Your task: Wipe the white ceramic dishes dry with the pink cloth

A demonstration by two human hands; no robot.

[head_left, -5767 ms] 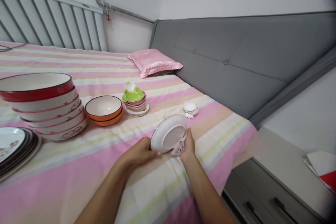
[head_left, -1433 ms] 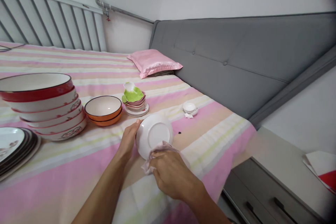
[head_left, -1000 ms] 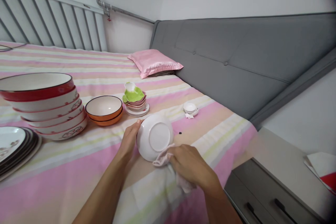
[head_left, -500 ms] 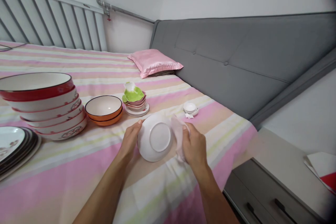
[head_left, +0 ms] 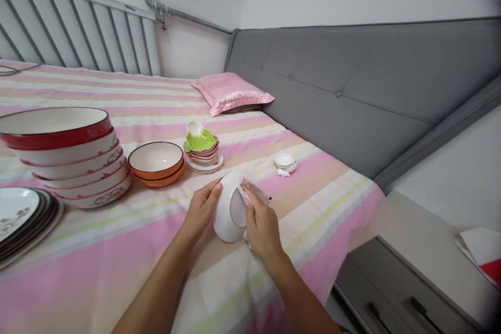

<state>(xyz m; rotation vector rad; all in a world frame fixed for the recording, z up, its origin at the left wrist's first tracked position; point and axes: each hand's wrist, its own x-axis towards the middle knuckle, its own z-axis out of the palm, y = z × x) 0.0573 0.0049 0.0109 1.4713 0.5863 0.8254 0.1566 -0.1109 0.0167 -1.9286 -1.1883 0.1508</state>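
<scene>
My left hand (head_left: pixel 202 212) grips the left rim of a white plate (head_left: pixel 225 219), thumb on its underside. The plate is tilted up, its round foot ring facing me. In my right hand (head_left: pixel 263 227) is a thin pale pink cloth (head_left: pixel 254 191), pressed against the right part of the plate's underside. Part of the cloth and the plate's right edge are hidden behind that hand. Just beyond the plate stands a stack of small dishes (head_left: pixel 201 141), with a green leaf-shaped one on top. Small white dishes (head_left: pixel 285 160) sit farther right.
On the striped bed (head_left: pixel 156 250), orange bowls (head_left: pixel 156 180), a tall stack of red-rimmed bowls (head_left: pixel 78 172) and dark-edged plates (head_left: pixel 18 209) stand to the left. A pink pillow (head_left: pixel 233 92) lies by the grey headboard (head_left: pixel 332 73). A nightstand (head_left: pixel 410 266) is at right.
My right hand has moved left with the cloth, from beside the plate onto its underside. The plate has turned and is seen more edge-on.
</scene>
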